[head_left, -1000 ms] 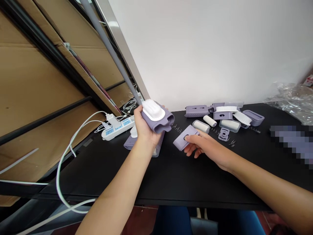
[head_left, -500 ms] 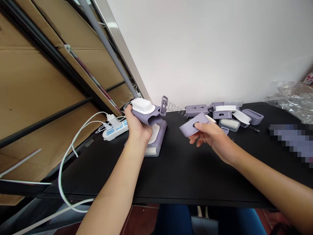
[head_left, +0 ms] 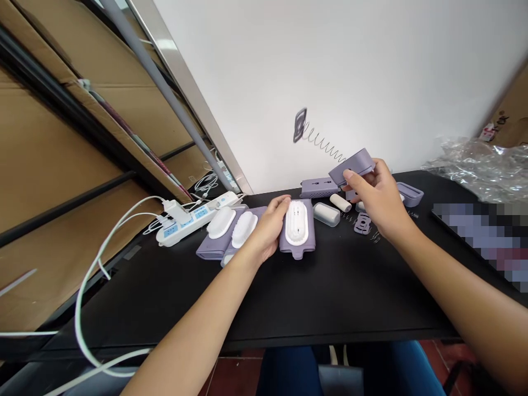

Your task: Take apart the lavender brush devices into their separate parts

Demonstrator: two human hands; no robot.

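My left hand [head_left: 270,226] grips the left edge of a purple case [head_left: 310,242] with a white oval plate [head_left: 297,222] on its face. I cannot tell whether the case rests on the table. To the left of this hand lie two similar purple cases; one has a smooth white oval [head_left: 221,222], the other a ridged white oval [head_left: 244,229]. Raised over the parts at the back, my right hand [head_left: 377,192] pinches a purple frame piece [head_left: 355,164]. From that piece a thin coil spring [head_left: 324,144] stretches up left to a small dark slotted plate [head_left: 300,125] in the air.
Behind the hands lie a purple housing [head_left: 318,187], a clear capsule-shaped cover [head_left: 326,214], a white cylinder [head_left: 340,202] and a slotted purple plate [head_left: 362,223]. A power strip [head_left: 193,217] with cables stands left; clear plastic wrap [head_left: 482,168] is at right.
My left hand has moved right and lower, and the case at it now shows its white oval upright. My right hand has risen with the frame piece; the spring and small plate are higher.
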